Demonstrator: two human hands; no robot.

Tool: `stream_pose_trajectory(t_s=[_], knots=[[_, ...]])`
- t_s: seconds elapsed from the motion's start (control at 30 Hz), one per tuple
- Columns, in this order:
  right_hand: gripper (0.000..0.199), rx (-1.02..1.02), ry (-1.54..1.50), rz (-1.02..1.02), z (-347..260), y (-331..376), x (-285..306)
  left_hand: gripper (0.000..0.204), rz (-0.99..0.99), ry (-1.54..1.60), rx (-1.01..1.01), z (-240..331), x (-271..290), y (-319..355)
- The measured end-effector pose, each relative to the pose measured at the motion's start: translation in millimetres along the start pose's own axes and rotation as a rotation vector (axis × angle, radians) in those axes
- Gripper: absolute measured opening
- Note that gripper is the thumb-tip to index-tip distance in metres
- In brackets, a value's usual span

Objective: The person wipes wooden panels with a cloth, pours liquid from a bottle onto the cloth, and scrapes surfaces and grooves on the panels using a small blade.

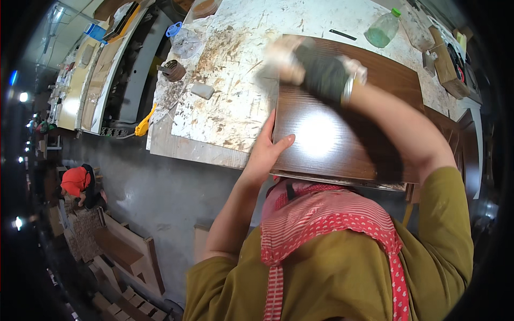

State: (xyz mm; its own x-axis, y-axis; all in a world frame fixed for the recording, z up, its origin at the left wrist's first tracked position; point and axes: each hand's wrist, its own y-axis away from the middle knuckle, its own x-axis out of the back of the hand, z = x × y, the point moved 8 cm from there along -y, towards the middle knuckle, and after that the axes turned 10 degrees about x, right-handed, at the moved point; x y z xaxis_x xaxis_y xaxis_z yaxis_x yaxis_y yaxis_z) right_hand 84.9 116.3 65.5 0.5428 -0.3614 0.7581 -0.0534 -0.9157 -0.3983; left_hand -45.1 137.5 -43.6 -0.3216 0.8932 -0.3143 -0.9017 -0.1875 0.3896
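Observation:
A dark brown wooden panel [348, 139] with a glossy reflection lies on the worktable, other boards showing beneath its front edge. My left hand [267, 147] grips the panel's left edge, thumb on top and fingers along the side. Over the panel's far left corner is my right hand [300, 61], in a dark glove with pale fingers, blurred by motion. Its fingers look curled around something greyish that I cannot make out. A pale, rounded block [202, 90] rests on the table left of the panel.
The white-topped, brown-stained worktable [235, 117] carries a dark cup [172, 70], a clear jug [184, 43], a green-capped bottle [383, 29] and a black strip [342, 35]. A yellow tool [144, 122] hangs off its left. Another person [77, 182] bends over furniture at far left.

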Motion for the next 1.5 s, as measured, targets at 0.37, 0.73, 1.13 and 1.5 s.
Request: stream_pose_trajectory(t_s=[0.37,0.73,1.13,1.5], knots=[[0.022,-0.362,0.079,-0.107,20.2,118.1,58.3,0.047,0.117,0.079,0.076,-1.5,12.7,-11.4],[0.033,-0.505,0.477,0.402,59.4,210.2,113.7,0.042,0.232,0.019,0.166,11.2,13.8,-22.5],[0.042,-0.499,0.538,0.440,71.5,215.6,107.4,0.038,0.296,-0.020,0.199,39.4,17.3,-81.3],[0.045,-0.538,0.613,0.322,43.4,246.7,138.1,0.013,0.348,-0.563,-0.332,118.1,19.1,-100.7]])
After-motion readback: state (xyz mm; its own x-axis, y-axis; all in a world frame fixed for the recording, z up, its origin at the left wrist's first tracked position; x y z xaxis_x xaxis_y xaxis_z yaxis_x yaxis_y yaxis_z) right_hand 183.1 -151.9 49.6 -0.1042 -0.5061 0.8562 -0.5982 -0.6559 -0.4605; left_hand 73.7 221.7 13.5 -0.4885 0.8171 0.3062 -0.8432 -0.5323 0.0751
